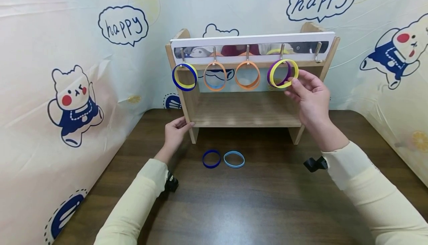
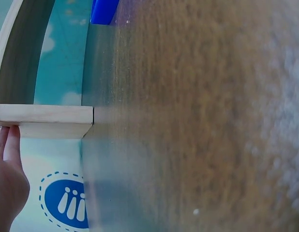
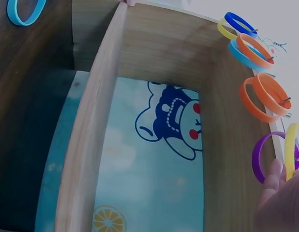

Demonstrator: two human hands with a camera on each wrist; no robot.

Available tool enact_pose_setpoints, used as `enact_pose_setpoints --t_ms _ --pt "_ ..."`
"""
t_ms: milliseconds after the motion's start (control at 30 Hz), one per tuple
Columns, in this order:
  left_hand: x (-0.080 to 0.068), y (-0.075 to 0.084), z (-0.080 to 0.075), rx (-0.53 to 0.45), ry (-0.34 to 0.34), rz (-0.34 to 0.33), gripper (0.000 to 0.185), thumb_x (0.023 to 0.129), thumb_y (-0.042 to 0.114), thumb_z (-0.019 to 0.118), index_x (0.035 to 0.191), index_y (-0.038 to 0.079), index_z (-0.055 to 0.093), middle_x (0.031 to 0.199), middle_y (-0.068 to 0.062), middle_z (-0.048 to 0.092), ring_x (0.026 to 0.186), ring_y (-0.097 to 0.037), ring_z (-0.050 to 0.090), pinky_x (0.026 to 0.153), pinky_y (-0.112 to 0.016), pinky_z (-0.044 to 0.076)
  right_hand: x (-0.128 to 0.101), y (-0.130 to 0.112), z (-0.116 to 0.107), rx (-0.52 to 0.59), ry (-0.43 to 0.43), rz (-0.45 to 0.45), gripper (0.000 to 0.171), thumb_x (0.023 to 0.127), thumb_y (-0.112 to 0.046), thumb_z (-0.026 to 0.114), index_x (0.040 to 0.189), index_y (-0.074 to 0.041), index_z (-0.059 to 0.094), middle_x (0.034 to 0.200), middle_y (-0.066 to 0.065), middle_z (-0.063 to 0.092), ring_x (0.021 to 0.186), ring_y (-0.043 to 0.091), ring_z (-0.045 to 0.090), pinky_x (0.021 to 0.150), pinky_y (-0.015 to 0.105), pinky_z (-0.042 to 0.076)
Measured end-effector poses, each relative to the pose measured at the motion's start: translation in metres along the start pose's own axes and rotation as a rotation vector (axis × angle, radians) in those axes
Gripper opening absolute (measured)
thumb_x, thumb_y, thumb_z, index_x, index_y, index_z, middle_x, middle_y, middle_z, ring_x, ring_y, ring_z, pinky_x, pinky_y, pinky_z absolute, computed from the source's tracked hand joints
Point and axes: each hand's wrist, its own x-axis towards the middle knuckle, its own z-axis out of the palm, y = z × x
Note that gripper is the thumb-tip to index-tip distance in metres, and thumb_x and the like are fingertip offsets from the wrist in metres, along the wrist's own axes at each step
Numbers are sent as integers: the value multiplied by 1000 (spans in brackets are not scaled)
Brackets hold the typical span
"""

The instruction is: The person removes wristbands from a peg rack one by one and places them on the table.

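A wooden rack (image 1: pixel 244 117) stands at the back of the table, with a row of metal hooks along its top rail. My right hand (image 1: pixel 295 83) pinches a yellow ring (image 1: pixel 287 75) that hangs with a purple ring (image 1: pixel 271 75) on the fourth hook. In the right wrist view, my fingertip (image 3: pixel 273 173) lies against the purple ring (image 3: pixel 258 157) and the yellow ring (image 3: pixel 291 150). My left hand (image 1: pixel 178 126) rests with straight fingers against the rack's left side panel (image 2: pixel 43 121). A dark blue ring (image 1: pixel 211 158) and a light blue ring (image 1: pixel 234 159) lie flat on the table in front of the rack.
Other hooks carry a blue and yellow pair (image 1: pixel 184 76), an orange ring with a light blue one (image 1: pixel 215 75), and two orange rings (image 1: pixel 247 75). The rightmost hook (image 1: pixel 317 52) is bare. Cartoon-printed sheets wall in the dark wooden table (image 1: pixel 254 208).
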Motion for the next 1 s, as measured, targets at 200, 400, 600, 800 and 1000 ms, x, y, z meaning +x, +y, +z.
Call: enact_pose_setpoints --t_ms 200,400,600,800,1000 --pt "0 0 0 1 2 3 36 84 6 77 116 -8 66 110 -22 67 96 -14 66 79 -24 55 1 -3 4 52 7 -24 34 81 2 75 114 4 65 92 14 67 68 20 67 63 28 58" --pt "6 -14 -1 -30 5 -5 39 83 10 79 116 -6 67 109 -20 68 99 -16 67 80 -25 55 -2 -6 6 59 9 -30 38 79 1 76 115 5 64 94 15 68 67 21 67 64 28 58" --pt "13 -34 -2 -29 26 -8 42 81 18 82 116 0 69 109 -16 70 101 -17 66 82 -27 54 -8 -7 6 30 -12 -47 37 81 2 75 116 7 63 93 16 67 69 21 67 64 28 58" --pt "13 -29 -2 -57 13 -18 40 82 11 80 117 -3 68 111 -19 68 100 -16 66 81 -27 55 -18 -5 1 -54 -56 -40 40 83 -2 74 120 8 62 96 15 66 77 20 67 68 28 58" --pt "3 -6 -1 -38 0 -21 37 83 5 77 116 -8 67 110 -24 67 96 -13 67 79 -25 55 -26 2 -6 -117 -105 -32 34 86 -1 71 119 6 64 94 13 68 78 19 67 69 28 58"
